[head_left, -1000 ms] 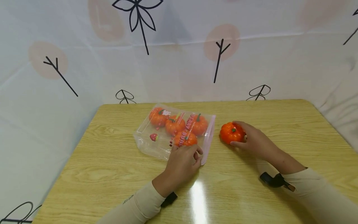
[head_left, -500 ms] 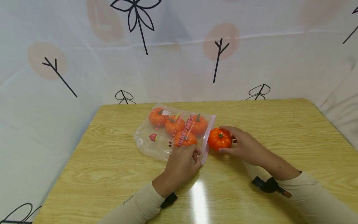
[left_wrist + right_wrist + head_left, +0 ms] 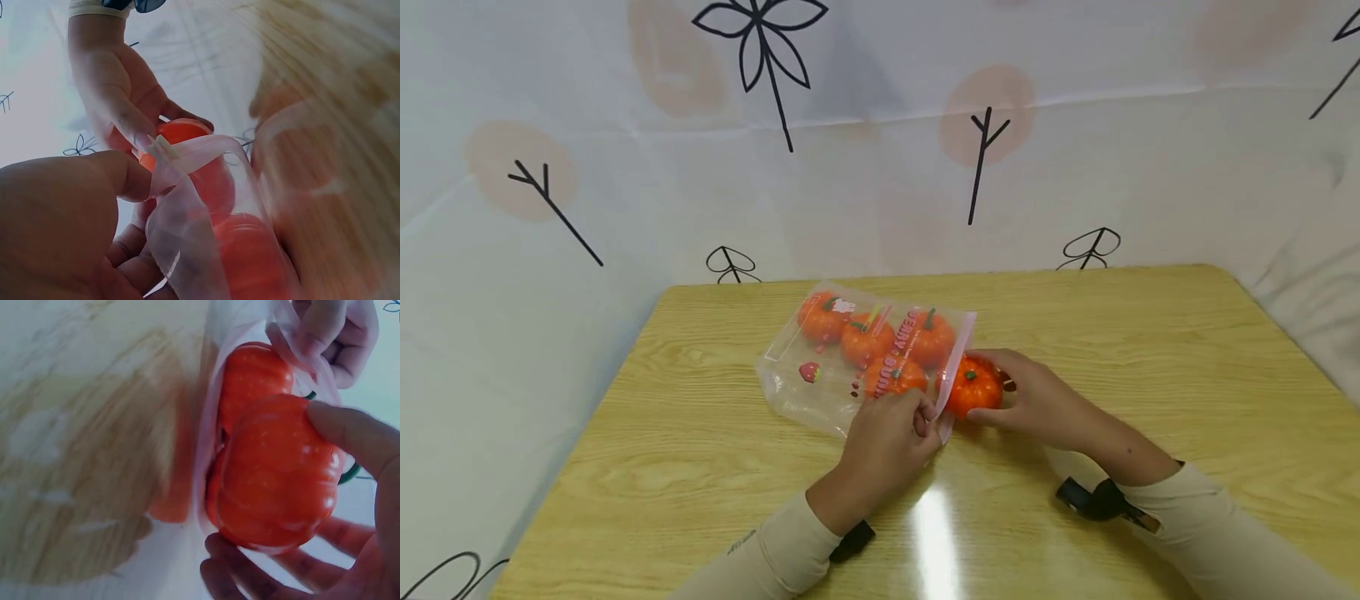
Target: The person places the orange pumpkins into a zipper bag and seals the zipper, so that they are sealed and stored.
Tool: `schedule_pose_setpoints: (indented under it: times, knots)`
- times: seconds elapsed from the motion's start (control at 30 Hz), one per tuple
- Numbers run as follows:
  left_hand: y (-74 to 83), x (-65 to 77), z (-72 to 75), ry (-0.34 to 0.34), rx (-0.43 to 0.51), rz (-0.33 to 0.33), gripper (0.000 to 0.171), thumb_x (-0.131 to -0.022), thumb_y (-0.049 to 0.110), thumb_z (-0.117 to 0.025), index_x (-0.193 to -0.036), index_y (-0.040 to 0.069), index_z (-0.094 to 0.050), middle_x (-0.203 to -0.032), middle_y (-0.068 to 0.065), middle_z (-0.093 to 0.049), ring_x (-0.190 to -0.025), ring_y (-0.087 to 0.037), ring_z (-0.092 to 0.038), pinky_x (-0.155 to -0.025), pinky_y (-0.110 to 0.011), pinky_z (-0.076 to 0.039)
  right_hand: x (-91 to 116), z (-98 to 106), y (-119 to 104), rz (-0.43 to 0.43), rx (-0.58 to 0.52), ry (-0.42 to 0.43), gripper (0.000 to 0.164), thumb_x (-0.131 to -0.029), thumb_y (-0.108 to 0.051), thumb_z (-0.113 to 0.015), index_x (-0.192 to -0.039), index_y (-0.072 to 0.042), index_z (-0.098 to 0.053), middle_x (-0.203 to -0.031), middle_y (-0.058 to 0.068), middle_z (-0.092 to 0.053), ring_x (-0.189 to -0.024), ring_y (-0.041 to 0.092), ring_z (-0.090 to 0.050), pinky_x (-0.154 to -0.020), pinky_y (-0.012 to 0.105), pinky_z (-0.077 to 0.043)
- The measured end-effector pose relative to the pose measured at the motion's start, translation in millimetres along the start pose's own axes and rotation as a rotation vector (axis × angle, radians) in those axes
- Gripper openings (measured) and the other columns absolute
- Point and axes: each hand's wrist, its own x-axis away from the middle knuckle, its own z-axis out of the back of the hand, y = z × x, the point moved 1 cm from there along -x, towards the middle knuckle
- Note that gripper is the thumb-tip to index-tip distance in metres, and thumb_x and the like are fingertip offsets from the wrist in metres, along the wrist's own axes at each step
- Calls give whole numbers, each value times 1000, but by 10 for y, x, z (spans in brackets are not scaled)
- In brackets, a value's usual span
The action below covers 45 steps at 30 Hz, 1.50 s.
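Observation:
A clear plastic zip bag [image 3: 790, 392] with pink lettering and a pink-edged mouth lies on the table, mouth to the right. Several small orange toy pumpkins [image 3: 867, 340] are inside it. My left hand [image 3: 886, 446] pinches the near edge of the mouth; the left wrist view shows the film [image 3: 181, 231] between thumb and fingers, with the mouth held apart. My right hand [image 3: 1037, 404] grips another orange pumpkin [image 3: 278, 472], thumb on one side and fingers on the other. Its left side is within the bag's mouth, behind the pink edge, close to the pumpkins inside.
The wood-grain table [image 3: 685, 483] reflects a bright strip of light near its front. Behind it hangs a white cloth [image 3: 865, 192] printed with black plant outlines and pale orange blots. A dark strap mount [image 3: 1101, 500] sits on the right wrist.
My right hand has moved the pumpkin leftward across the table, from apart from the bag into its mouth. My left hand keeps its pinch on the bag's edge.

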Motion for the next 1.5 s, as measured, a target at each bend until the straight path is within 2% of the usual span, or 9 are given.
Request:
schedule_pose_setpoints:
  times: [0.17, 0.23, 0.37, 0.63, 0.83, 1.1, 1.3, 1.5]
  knots:
    - [8, 3, -1, -7, -3, -19, 12, -83, 21, -74, -85, 21, -62, -69, 15, -58, -66, 0, -50, -98, -50, -42, 8, -55, 46, 112, 12, -26, 72, -82, -20, -82, -143, -3, -48, -138, 17, -53, -115, 28, -59, -87, 34, -57]
    - [15, 4, -1, -2, -3, -35, 13, -82, 21, -75, -84, 21, -61, -69, 15, -59, -66, 0, -51, -92, -44, -43, 15, -66, 63, 146, 16, -33, 72, -81, -18, -82, -143, -4, -48, -136, 17, -55, -115, 27, -59, -87, 33, -56]
    - [15, 6, 1, 2, 15, -63, 14, -82, 19, -74, -83, 21, -61, -70, 15, -60, -66, 0, -51, -90, -42, -41, 13, -91, 84, 180, 12, -46, 73, -79, -11, -80, -144, -5, -48, -136, 15, -55, -116, 27, -59, -91, 37, -55]
    - [-9, 2, -5, -35, 63, -102, 10, -84, 17, -71, -87, 19, -62, -73, 14, -63, -67, 0, -53, -73, -25, -37, 9, -152, 73, 199, -12, -49, 70, -79, -15, -83, -141, -7, -52, -140, 13, -54, -121, 27, -57, -94, 39, -55]
    - [-10, 3, -5, -43, 85, -130, 10, -84, 16, -71, -89, 18, -62, -74, 13, -63, -68, 2, -53, -75, -25, -41, 9, -192, 74, 212, -52, -65, 66, -81, -22, -84, -139, -11, -54, -139, 10, -54, -118, 23, -57, -94, 36, -55]
    - [1, 4, 9, -65, 120, -121, 11, -86, 16, -70, -91, 17, -61, -76, 12, -64, -69, 0, -53, -78, -27, -43, 8, -183, 71, 201, -97, -83, 65, -82, -22, -83, -138, -11, -54, -137, 11, -54, -116, 24, -58, -88, 30, -57]
    - [6, 5, 13, -51, 96, -155, 9, -85, 17, -71, -89, 16, -63, -73, 11, -63, -66, 1, -52, -75, -26, -44, 6, -105, 92, 169, -33, -37, 65, -81, -14, -82, -139, -9, -53, -137, 14, -54, -109, 24, -58, -80, 28, -57]
    - [14, 6, 13, -74, 89, -168, 7, -86, 18, -69, -89, 16, -63, -75, 11, -63, -67, 0, -54, -76, -26, -43, -10, -95, 110, 142, 35, 4, 65, -80, -18, -83, -138, -8, -54, -134, 17, -54, -107, 26, -57, -77, 27, -56]
